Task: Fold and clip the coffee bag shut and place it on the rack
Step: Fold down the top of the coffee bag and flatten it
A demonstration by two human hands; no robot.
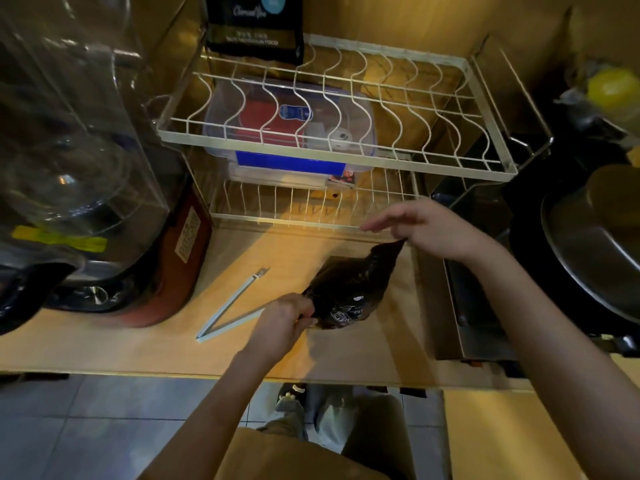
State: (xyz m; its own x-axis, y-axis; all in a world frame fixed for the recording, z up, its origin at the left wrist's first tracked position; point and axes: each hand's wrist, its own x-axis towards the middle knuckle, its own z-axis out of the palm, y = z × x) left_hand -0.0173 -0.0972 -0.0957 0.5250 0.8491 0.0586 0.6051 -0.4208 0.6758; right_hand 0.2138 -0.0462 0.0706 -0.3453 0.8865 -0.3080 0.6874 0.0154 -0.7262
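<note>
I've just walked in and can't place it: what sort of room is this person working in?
Most likely a home kitchen. A white wire dish rack stands on a wooden counter, a metal pan sits at the right, and both hands hold a dark coffee bag.

The coffee bag (349,292) lies on the counter (138,344) between the two hands, the left hand (284,323) pinching its near end and the right hand (422,230) gripping its far corner. Just left of the left hand lies the bag clip (230,306), hinged apart in a V. Beyond the right hand stands the wire rack (332,147); a lidded plastic box (291,133) sits under its upper tier, and another bag (254,26) stands on that tier's far left. Right of the right hand rests a metal pan (595,244).
</note>
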